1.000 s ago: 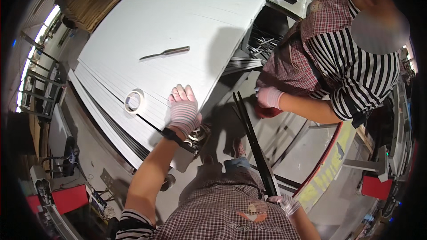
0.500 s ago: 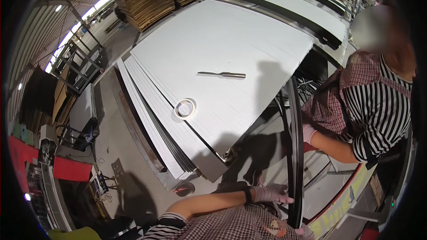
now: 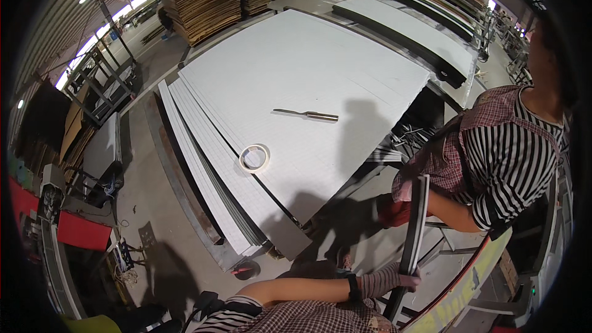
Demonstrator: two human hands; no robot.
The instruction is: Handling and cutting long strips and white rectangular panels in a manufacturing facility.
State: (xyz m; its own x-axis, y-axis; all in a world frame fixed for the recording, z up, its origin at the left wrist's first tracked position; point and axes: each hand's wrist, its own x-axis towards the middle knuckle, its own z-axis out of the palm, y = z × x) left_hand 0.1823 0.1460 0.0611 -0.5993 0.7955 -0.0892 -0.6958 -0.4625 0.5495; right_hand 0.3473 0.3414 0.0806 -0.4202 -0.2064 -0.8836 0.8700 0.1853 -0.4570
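A stack of white boards (image 3: pixel 290 105) was laid on the desk (image 3: pixel 185 191), with a roll of tape (image 3: pixel 254 158) near its front edge and a knife (image 3: pixel 306 114) set further back, well apart from the roll. Lower down, the left hand (image 3: pixel 385 280), gloved, was reached across, and its fingers (image 3: pixel 408 279) were closed around a long dark strip (image 3: pixel 412 240), which was held nearly upright. A co-worker in a striped shirt (image 3: pixel 512 160) was seen to the right, just beside the strip. The right hand was not seen.
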